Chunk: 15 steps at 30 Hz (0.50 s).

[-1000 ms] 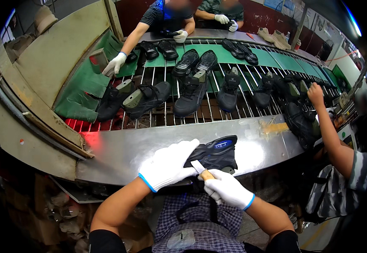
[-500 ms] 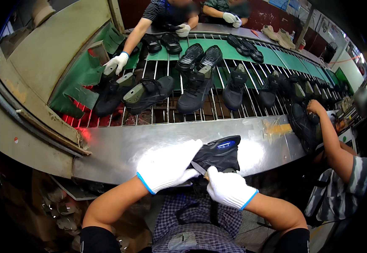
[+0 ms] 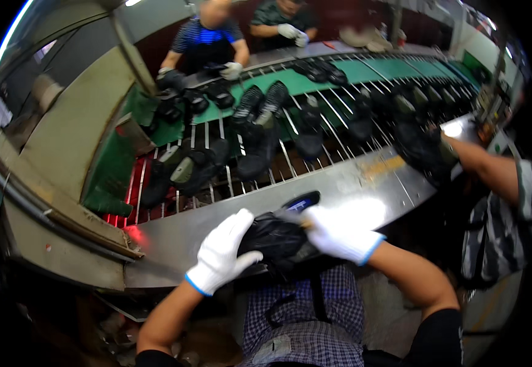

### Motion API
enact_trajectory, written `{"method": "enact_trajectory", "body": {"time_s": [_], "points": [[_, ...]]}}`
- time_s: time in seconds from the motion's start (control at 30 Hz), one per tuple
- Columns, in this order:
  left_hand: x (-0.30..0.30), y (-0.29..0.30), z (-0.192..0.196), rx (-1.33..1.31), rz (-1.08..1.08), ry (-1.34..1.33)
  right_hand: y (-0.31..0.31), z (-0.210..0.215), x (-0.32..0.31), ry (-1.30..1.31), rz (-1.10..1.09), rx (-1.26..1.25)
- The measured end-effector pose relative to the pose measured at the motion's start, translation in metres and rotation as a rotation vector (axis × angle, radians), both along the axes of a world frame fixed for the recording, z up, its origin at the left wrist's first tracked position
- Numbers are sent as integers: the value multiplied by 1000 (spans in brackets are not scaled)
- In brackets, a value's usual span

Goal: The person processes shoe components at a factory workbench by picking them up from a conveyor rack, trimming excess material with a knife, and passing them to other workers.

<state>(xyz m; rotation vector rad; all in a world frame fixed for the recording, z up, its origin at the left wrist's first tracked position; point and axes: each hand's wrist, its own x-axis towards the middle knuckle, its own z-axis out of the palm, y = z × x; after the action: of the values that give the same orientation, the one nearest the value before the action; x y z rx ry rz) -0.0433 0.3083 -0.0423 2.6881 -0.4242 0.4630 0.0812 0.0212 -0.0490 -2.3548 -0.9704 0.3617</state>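
A black shoe (image 3: 275, 235) lies at the near edge of the metal bench in front of me, its blue-marked inside showing at the upper end. My left hand (image 3: 222, 252), in a white glove with blue cuff edging, is at the shoe's left side, fingers stretched and thumb apart. A small knife (image 3: 305, 224) with a tan handle is gripped in my gloved right hand (image 3: 339, 235). Its blade is smeared by motion and lies over the shoe's upper part. Whether the blade touches the shoe, I cannot tell.
Beyond the metal bench (image 3: 198, 226) runs a rack of metal rods (image 3: 287, 147) carrying several black shoes (image 3: 258, 147). Two gloved people work across it. At right, a person's bare arm (image 3: 486, 160) reaches to a black shoe. A cream panel (image 3: 73, 144) stands at left.
My view has turned and shifted. My left hand has spread away from the blade, and the knife has moved toward the shoe's upper end. The far-left person's reaching arm has drawn back.
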Motion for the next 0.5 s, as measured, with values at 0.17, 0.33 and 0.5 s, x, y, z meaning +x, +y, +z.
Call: {"method": "enact_trajectory", "body": {"time_s": [0.17, 0.33, 0.5], "points": [[-61, 5, -72, -444, 415, 61, -78, -43, 39, -373, -540, -448], [-30, -2, -71, -726, 435, 251, -6, -54, 56, -185, -337, 330], [-26, 34, -50, -1081, 420, 204, 6, -25, 5, 189, -55, 25]]}}
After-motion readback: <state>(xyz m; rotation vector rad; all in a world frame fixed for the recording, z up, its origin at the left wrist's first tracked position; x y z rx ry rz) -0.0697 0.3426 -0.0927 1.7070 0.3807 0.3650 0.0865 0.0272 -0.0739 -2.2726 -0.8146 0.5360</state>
